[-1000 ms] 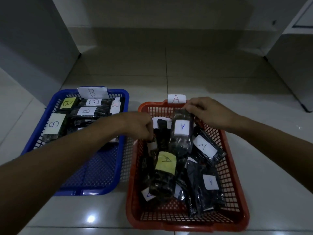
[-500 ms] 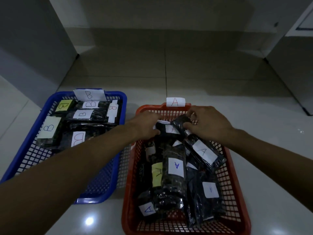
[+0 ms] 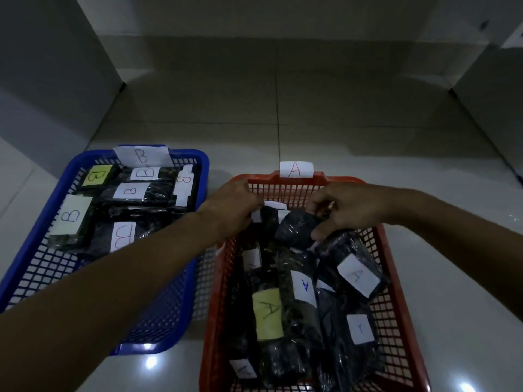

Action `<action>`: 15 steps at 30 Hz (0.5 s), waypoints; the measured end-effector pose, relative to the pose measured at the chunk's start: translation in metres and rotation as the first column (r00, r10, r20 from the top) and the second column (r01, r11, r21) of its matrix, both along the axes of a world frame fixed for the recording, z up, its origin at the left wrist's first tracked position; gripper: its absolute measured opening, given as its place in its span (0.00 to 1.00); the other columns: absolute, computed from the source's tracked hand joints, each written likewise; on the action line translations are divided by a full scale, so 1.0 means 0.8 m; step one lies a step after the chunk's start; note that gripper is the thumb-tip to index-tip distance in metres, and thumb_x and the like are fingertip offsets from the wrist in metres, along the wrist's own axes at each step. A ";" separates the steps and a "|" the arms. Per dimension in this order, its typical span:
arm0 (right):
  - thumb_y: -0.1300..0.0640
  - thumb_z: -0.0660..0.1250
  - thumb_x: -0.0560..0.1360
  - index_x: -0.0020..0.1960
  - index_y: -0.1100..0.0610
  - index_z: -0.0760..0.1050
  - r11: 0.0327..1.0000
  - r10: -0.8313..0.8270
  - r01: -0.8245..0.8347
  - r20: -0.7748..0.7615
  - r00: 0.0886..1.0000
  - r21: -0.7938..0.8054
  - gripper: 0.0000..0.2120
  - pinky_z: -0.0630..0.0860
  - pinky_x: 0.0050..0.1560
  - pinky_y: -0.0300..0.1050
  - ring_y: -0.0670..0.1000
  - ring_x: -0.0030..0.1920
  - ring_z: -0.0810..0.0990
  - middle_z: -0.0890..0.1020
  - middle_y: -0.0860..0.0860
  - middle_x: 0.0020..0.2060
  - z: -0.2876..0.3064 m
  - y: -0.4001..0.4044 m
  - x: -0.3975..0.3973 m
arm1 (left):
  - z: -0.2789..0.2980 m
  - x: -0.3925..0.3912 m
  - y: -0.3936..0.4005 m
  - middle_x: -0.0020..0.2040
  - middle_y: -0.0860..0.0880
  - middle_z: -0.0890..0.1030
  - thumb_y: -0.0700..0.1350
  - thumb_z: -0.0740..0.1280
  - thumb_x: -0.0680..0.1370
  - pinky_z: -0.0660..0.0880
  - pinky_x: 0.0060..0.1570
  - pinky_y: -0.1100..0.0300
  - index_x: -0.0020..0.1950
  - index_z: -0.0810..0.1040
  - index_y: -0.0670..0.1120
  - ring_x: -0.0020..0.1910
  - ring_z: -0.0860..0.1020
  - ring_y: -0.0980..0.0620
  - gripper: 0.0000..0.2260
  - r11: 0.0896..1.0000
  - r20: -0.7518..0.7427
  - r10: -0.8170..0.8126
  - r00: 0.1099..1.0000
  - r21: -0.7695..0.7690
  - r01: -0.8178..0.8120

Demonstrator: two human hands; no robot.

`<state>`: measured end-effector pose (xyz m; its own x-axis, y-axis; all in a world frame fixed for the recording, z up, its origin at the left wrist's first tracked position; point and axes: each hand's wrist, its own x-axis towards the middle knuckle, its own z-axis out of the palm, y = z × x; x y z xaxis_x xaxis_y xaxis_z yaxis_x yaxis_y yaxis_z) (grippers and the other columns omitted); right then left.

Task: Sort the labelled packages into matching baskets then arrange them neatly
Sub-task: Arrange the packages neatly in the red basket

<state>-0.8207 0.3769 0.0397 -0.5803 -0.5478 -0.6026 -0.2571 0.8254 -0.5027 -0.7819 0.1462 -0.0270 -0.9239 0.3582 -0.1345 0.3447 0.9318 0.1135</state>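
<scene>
With the right hand (image 3: 343, 210) pinching a dark package (image 3: 297, 226) and the left hand (image 3: 235, 206) gripping another, lay both flat, labels up, in the red basket (image 3: 394, 292).

Both hands reach into the red basket (image 3: 396, 278); right hand (image 3: 343, 209) pinches a dark package (image 3: 297, 227); left hand (image 3: 232, 210) grips another.

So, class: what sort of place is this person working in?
Probably an indoor room, working at floor level: glossy pale floor tiles, plain walls, and two labelled baskets, blue basket and red basket, set directly on the tiles.
</scene>
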 end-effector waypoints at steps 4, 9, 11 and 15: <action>0.48 0.77 0.69 0.48 0.48 0.78 0.991 0.090 -0.084 0.059 0.994 -0.103 0.12 0.80 0.44 0.46 0.43 0.42 0.83 0.84 0.46 0.44 0.034 0.003 0.016 | 0.003 -0.005 -0.004 0.67 0.45 0.70 0.43 0.70 0.73 0.73 0.63 0.50 0.62 0.77 0.50 0.65 0.71 0.46 0.17 0.996 0.083 0.045 0.996 0.079 -0.051; 0.47 0.78 0.68 0.50 0.46 0.80 0.975 0.215 -0.202 0.171 0.962 -0.088 0.14 0.73 0.37 0.32 0.40 0.42 0.81 0.83 0.41 0.43 0.024 0.001 0.056 | 0.011 -0.004 -0.007 0.64 0.45 0.74 0.41 0.69 0.75 0.72 0.62 0.53 0.65 0.77 0.49 0.62 0.73 0.47 0.18 0.989 0.119 0.065 0.991 0.122 -0.080; 0.45 0.77 0.69 0.50 0.47 0.81 0.972 0.187 -0.177 0.052 0.981 -0.156 0.13 0.75 0.40 0.35 0.41 0.42 0.81 0.83 0.40 0.42 0.010 0.001 0.064 | 0.014 -0.002 -0.009 0.61 0.44 0.75 0.42 0.69 0.75 0.73 0.59 0.55 0.65 0.77 0.50 0.60 0.74 0.47 0.19 0.986 0.092 0.064 0.994 0.145 -0.077; 0.40 0.70 0.73 0.52 0.47 0.81 0.963 0.121 -0.116 0.006 0.993 -0.244 0.13 0.80 0.50 0.48 0.43 0.45 0.82 0.84 0.43 0.45 -0.006 0.003 0.070 | 0.017 0.004 -0.014 0.60 0.44 0.72 0.47 0.69 0.75 0.73 0.60 0.51 0.67 0.75 0.52 0.60 0.73 0.47 0.20 0.988 0.057 0.106 0.993 0.106 -0.112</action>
